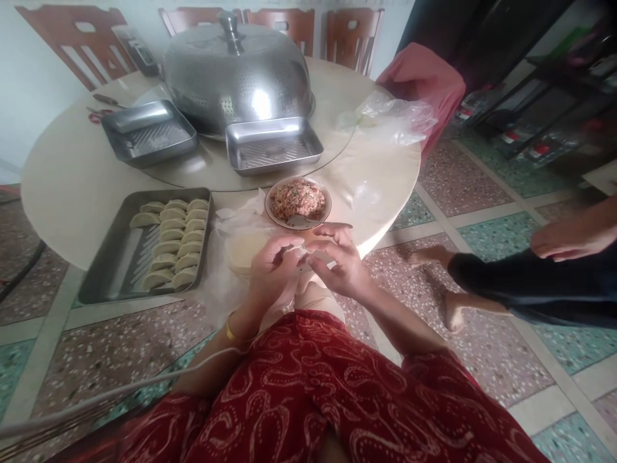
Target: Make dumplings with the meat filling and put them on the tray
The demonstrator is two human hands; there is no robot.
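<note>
Between my two hands, just in front of the table edge, is a small pale dumpling [299, 252], mostly covered by fingers. My left hand [274, 267] pinches its left side with thumb and fingers. On the other side my right hand [340, 260] is closed on the dumpling's edge. Beyond them stands a bowl of minced filling [297, 198] with a spoon [301, 221] resting in it. A stack of round dumpling wrappers [243, 252] lies on plastic left of my left hand. Further left, a metal tray [113, 263] holds rows of folded dumplings [174, 239].
Two metal trays [144, 143] [274, 151] sit on the round table's turntable before a large domed steel lid [236, 77]. A crumpled plastic bag [395, 119] lies at the right. Another person's hand [576, 231] and bare feet [453, 312] are at the right. A cable [144, 384] crosses lower left.
</note>
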